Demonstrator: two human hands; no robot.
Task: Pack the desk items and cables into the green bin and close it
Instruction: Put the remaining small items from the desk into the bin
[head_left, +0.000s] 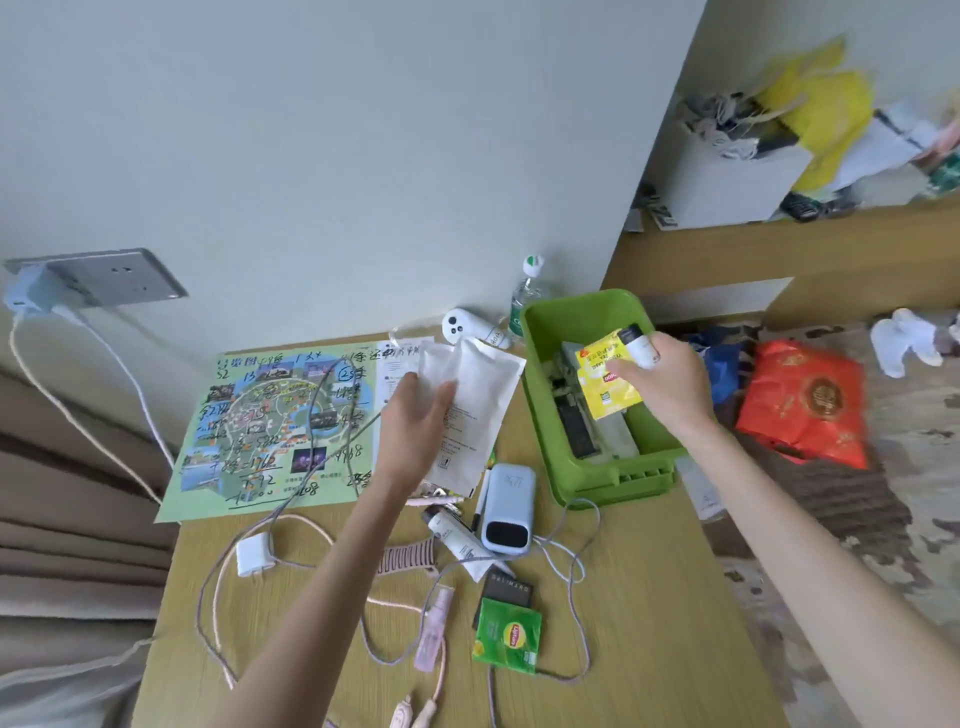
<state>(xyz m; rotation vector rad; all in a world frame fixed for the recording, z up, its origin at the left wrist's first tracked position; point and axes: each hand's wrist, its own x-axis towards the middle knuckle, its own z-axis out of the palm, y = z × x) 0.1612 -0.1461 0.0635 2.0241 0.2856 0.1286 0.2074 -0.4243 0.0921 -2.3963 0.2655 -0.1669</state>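
Right hand (670, 379) pinching yellow tea sachets (605, 384) over green bin (545, 415); left hand (421, 421) gripping white packets (467, 395). I'd drop sachets flat.

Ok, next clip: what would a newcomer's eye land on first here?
Probably the bright green plastic bin at the desk's right edge, with the right hand holding yellow tea sachets and a small white bottle over it. Next, the left hand lifting white paper packets mid-desk, beside the scribbled-over green illustrated map. Tangled cables sprawl across the near desk.
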